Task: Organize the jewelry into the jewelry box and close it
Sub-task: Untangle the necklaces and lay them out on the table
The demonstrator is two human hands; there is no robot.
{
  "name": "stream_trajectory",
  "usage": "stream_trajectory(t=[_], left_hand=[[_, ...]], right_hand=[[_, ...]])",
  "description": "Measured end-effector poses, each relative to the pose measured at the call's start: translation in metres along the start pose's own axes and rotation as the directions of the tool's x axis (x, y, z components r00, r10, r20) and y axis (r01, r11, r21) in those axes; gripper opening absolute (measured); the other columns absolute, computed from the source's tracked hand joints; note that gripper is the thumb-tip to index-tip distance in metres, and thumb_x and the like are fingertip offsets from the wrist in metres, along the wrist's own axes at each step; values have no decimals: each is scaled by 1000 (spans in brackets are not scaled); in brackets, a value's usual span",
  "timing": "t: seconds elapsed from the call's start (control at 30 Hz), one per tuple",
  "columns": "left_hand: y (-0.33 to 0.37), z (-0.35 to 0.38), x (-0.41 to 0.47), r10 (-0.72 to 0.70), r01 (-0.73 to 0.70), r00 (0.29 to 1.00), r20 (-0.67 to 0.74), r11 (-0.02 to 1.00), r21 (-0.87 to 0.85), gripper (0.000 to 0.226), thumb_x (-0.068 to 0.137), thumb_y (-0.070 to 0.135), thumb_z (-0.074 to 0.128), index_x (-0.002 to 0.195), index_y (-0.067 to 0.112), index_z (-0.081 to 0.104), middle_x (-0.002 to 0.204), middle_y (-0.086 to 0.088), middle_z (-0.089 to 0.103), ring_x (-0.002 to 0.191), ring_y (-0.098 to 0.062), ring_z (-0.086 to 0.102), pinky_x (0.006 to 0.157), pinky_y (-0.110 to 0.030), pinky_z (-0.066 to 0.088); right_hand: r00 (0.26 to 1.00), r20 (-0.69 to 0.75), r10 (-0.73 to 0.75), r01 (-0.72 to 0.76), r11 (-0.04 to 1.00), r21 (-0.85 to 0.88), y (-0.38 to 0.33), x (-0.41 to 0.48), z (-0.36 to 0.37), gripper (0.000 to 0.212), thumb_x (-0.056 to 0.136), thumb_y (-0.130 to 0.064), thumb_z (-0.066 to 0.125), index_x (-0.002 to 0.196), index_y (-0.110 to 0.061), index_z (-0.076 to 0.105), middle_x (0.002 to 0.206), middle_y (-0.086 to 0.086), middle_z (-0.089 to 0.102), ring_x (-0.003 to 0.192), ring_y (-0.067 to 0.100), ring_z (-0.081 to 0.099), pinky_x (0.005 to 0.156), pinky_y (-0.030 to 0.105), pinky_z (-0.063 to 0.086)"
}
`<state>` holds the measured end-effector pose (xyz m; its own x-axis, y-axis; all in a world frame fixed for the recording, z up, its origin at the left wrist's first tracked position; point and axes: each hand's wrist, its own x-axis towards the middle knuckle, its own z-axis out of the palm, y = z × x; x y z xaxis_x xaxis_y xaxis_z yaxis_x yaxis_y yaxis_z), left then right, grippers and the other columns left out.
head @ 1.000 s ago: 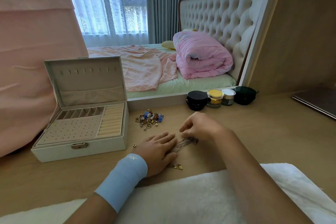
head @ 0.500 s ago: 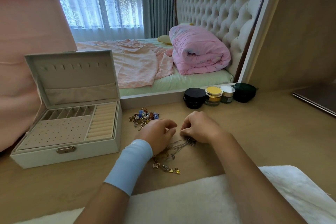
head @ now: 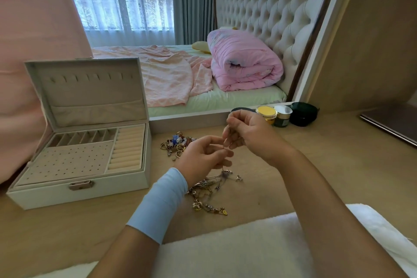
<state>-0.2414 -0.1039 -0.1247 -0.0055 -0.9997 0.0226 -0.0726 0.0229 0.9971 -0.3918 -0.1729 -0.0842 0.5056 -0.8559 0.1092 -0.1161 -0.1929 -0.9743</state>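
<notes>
Left hand (head: 203, 157): raised just above the desk, a pale blue wristband (head: 161, 204) on the forearm; thumb and fingertips curl together and pinch a necklace chain (head: 225, 140).
Right hand (head: 250, 135): a little higher and just beside the left, fingers bent inward, its fingertips nipping the same chain at its upper end.
Necklace chain: very thin, stretched between the two hands; it seems to run on down into the tangle below, though the strand is too fine to follow with certainty.
Tangle of necklaces (head: 208, 189): lies on the desk (head: 316, 165) under and just in front of the left hand, gold and silver strands with small pendants, spreading toward the white fluffy mat (head: 248, 246).
Heap of rings and charms (head: 177, 144): on the desk between the box and the left hand, partly hidden by that hand.
Jewelry box (head: 79, 195): white, on the desk to the left, open, its lid (head: 90, 88) standing upright; the earring board, the ring rolls and the row of small slots show no jewelry in them.
Clasp (head: 80, 185): metal, on the middle of the box's front wall.
Jars (head: 266, 113): a yellow-lidded one and its neighbours stand in a row at the far desk edge, just behind the right hand.
Laptop (head: 390, 125): closed, at the far right.
</notes>
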Motion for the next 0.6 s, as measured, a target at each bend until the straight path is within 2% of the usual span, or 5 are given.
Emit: stream_trajectory(t=[0.1,0.27,0.43,0.53,0.6], left_hand=[[3,-7,0,8,-9,1000,16,999,43,9,94,3,59,97,10,63,85,-7,75,71,-21,70,66,-26,56],[8,-22,-3,-7,0,999,39,983,185,7,94,12,61,90,11,67,74,0,72,63,-18,66,67,-29,55],[13,-36,-5,-80,31,981,177,964,262,14,96,16,58,89,12,68,67,3,66,65,-15,62,75,-33,57],[16,-41,-8,-102,49,972,211,968,246,14,97,11,56,89,10,68,69,1,65,66,-16,61,71,-29,53],[16,-44,-9,-112,56,968,223,968,243,14,96,7,56,89,10,68,70,0,65,66,-17,61,70,-29,52]], right_hand=[[996,-73,-49,51,998,24,-5,0,5,15,107,-17,46,96,-12,56,74,3,68,66,22,68,66,38,55],[981,-193,-23,58,982,178,-11,0,11,16,109,-18,42,96,-14,52,72,4,60,55,21,62,63,45,58],[960,-278,27,57,956,289,-12,4,9,13,109,-17,42,98,-16,50,64,-2,43,43,11,33,40,28,44],[969,-245,42,30,959,281,-13,3,7,14,108,-18,44,96,-20,50,65,-2,43,41,6,31,37,20,30],[978,-207,-3,34,989,144,-13,1,7,13,107,-19,47,95,-20,52,67,-2,47,44,4,35,38,19,30]])
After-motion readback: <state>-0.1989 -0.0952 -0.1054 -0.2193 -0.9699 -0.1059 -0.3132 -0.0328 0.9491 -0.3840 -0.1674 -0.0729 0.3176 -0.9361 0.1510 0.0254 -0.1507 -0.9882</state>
